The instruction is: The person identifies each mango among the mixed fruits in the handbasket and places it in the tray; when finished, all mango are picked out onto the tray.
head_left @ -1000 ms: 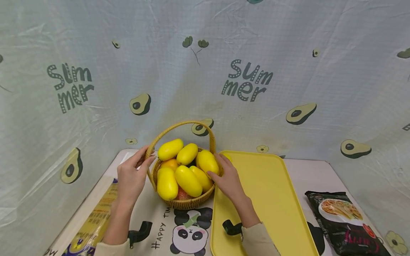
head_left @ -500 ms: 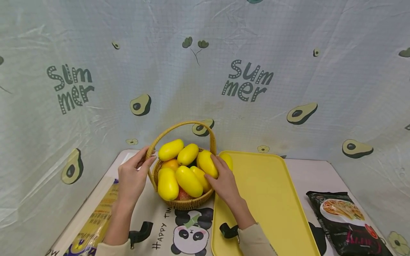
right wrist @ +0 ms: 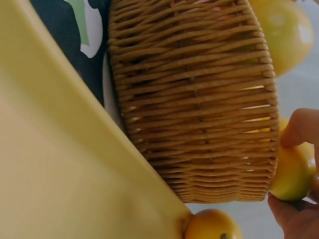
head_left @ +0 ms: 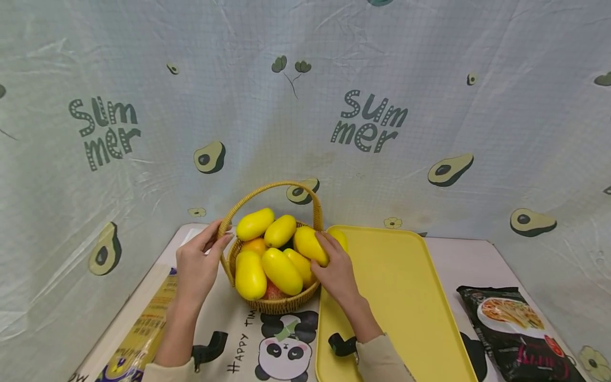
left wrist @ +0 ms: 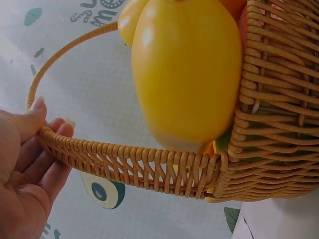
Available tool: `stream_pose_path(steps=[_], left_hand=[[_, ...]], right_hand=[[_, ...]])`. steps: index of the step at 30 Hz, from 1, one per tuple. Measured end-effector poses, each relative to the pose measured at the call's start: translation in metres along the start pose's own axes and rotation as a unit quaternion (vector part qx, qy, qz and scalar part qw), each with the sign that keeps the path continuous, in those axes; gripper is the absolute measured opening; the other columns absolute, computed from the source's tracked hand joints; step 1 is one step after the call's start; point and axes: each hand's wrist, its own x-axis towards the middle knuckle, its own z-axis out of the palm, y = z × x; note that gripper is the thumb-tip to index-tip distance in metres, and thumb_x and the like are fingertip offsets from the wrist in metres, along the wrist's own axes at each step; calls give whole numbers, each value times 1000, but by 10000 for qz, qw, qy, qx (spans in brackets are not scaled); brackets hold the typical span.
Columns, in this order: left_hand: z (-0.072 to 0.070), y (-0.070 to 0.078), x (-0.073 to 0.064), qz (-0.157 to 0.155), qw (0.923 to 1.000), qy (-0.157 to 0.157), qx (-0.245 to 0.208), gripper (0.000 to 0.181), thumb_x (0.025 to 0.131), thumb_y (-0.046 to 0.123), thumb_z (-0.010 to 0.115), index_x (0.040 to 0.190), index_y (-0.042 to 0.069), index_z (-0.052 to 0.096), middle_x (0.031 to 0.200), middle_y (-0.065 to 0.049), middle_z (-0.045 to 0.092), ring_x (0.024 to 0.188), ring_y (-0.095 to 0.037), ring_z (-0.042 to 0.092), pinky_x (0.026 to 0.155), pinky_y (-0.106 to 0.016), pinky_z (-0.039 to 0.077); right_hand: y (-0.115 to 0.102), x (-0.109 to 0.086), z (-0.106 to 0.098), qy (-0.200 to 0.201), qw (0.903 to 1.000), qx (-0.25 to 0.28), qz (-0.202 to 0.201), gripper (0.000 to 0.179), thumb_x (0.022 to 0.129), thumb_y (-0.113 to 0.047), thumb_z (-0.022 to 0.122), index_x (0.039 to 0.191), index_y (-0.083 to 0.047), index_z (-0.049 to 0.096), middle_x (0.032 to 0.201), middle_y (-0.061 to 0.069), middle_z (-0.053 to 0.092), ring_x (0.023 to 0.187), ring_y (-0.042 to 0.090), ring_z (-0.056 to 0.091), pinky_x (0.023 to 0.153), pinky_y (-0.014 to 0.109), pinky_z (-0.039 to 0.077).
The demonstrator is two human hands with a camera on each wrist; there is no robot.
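Note:
A round wicker basket (head_left: 281,304) with a tall arched handle (head_left: 267,185) stands at the table's middle, heaped with yellow mangoes (head_left: 281,271). An orange fruit (head_left: 254,245) and a red one (head_left: 273,291) show between them. My left hand (head_left: 198,262) holds the left side of the handle, fingers behind it and thumb in front, as the left wrist view shows. At the basket's right rim, my right hand (head_left: 336,265) grips a mango (head_left: 310,245) between thumb and fingers. In the right wrist view this mango (right wrist: 294,172) sits just over the rim, partly covered by the fingers.
A yellow tray (head_left: 396,297) lies right of the basket, its left edge close beside it. Another yellow fruit (head_left: 339,237) is at the tray's back left corner. A black noodle packet (head_left: 517,334) lies far right, a gold packet (head_left: 143,334) at left.
My right hand has shifted slightly left. The mango in it turned more upright, then leaned back over the rim. More of the fruit by the tray shows. My left hand stays on the handle.

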Motion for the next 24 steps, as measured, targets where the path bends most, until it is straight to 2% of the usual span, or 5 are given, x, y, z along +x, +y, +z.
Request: stream_pose_path(steps=[8,18,24], left_hand=[[1,1,1,33,10000,-24,0,39,89,7,73,128,8,68,109,-12,76,92,19,57,77,0,49],[1,-3,1,33,10000,-10,21,39,89,8,73,128,11,69,108,-11,76,90,19,57,75,-2,50],[1,-2,2,-15,10000,-44,-20,39,89,8,73,128,11,69,108,-11,76,91,19,58,76,-1,49]], right_hand=[[5,4,-16,503,9979,188,-356,61,80,-8,73,139,-16,60,139,10,59,121,32,61,94,47,57],[19,8,-37,980,9926,460,-546,57,78,0,70,134,-11,63,136,10,61,126,29,60,97,45,56],[29,10,-49,1284,9898,553,-273,58,80,-1,71,137,-11,62,138,9,61,125,30,60,93,47,57]])
